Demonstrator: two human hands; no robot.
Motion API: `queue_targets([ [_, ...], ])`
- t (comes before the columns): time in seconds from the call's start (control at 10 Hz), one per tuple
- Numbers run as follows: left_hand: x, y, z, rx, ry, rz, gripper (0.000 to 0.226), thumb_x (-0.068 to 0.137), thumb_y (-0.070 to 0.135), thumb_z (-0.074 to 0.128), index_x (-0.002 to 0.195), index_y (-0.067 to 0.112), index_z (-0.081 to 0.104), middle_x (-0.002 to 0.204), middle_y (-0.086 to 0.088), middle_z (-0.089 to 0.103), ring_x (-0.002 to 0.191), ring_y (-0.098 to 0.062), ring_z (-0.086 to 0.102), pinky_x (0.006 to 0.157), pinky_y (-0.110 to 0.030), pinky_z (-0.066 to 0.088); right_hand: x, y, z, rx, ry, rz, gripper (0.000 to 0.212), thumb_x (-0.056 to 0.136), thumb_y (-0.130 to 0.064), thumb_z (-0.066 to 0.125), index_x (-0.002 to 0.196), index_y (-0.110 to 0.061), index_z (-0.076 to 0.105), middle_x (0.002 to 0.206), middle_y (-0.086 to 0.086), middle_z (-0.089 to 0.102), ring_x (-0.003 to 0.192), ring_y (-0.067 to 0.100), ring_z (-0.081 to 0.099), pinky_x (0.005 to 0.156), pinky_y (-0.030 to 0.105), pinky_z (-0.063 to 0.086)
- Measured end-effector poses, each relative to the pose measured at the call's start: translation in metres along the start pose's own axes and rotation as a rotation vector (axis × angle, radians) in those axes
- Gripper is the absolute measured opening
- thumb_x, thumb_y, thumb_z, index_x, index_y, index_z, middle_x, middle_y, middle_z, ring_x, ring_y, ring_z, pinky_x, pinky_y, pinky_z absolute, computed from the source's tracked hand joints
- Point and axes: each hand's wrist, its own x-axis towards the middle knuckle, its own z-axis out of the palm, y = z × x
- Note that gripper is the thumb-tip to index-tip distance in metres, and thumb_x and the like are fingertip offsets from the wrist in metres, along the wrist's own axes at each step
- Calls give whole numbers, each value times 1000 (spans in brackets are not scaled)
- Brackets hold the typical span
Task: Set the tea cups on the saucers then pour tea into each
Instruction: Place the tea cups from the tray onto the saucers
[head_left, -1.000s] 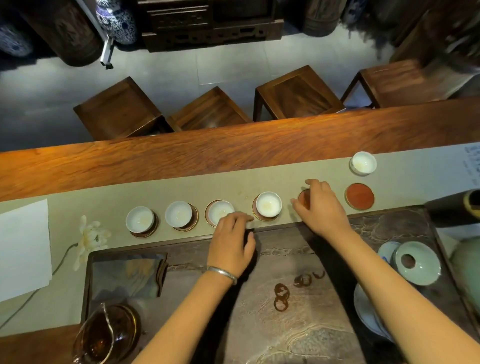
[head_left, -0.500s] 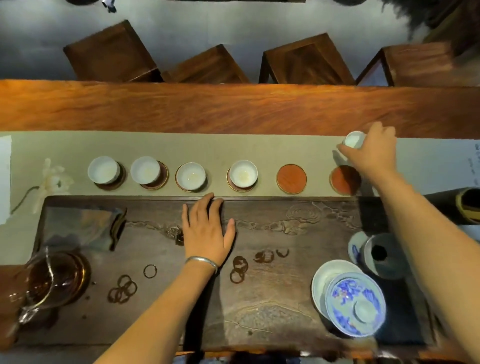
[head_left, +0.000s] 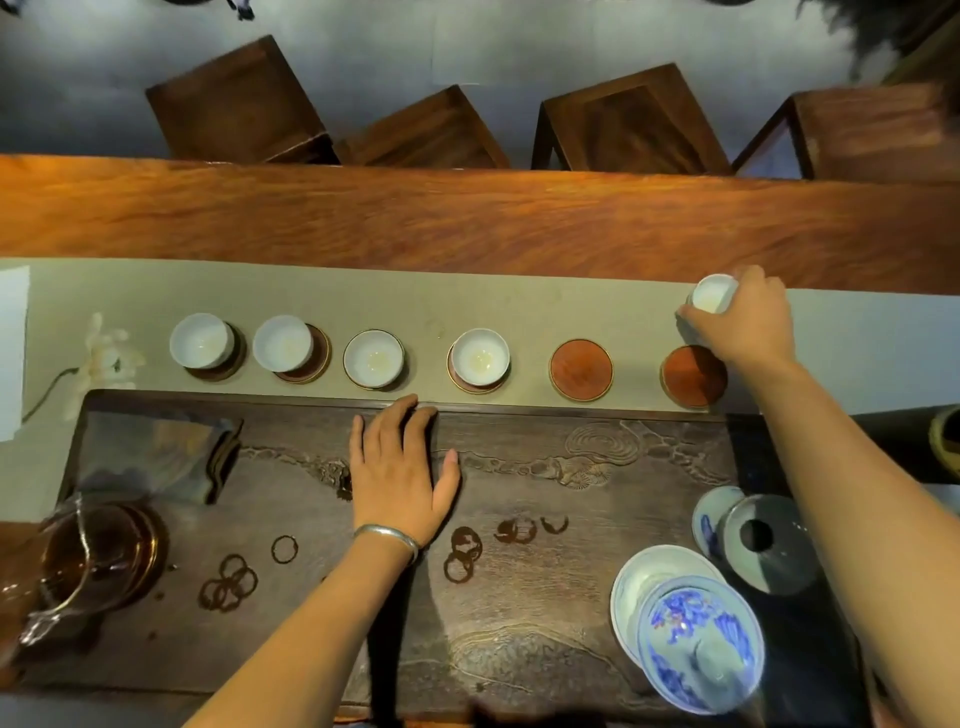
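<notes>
Several white tea cups stand on round saucers in a row on the grey-green runner (head_left: 519, 301), among them the leftmost cup (head_left: 201, 340) and the cup fourth from the left (head_left: 479, 357). Two red-brown saucers are bare: one (head_left: 581, 369) right of that cup, another (head_left: 691, 376) further right. My right hand (head_left: 745, 325) is shut on a white tea cup (head_left: 712, 294), tilted just behind the rightmost saucer. My left hand (head_left: 397, 470) lies flat and open on the dark carved tea tray (head_left: 519, 597). A glass pitcher of brown tea (head_left: 88, 564) stands at the tray's left end.
A blue-and-white lidded gaiwan (head_left: 696, 652) and a pale strainer (head_left: 766, 543) sit on the tray's right side. A folded dark cloth (head_left: 156, 462) lies on its left. A white flower (head_left: 104, 358) rests left of the cups. Several wooden stools (head_left: 628, 124) stand beyond the table.
My right hand left the fifth saucer, reached right and took hold of the loose white cup. My left hand drew back from the cups and now lies flat on the tray.
</notes>
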Motion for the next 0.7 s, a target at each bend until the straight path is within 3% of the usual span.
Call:
queue_targets([
  [0.4, 0, 1, -3, -26, -3, -1, 51, 82, 44, 50, 118, 9, 62, 126, -12, 59, 116, -33, 55, 111, -54, 26, -77, -44, 13, 48, -153, -241, 71, 82, -32, 82, 140, -7, 51, 134, 22, 55, 122, 39, 54, 95, 42, 46],
  [0.7, -1, -1, -2, -46, 0, 8, 51, 81, 44, 50, 118, 10, 62, 126, -12, 60, 115, -32, 56, 111, -54, 27, -105, -63, 35, -9, -234, -280, 69, 87, -37, 77, 143, -8, 49, 137, 21, 55, 127, 37, 52, 97, 42, 44],
])
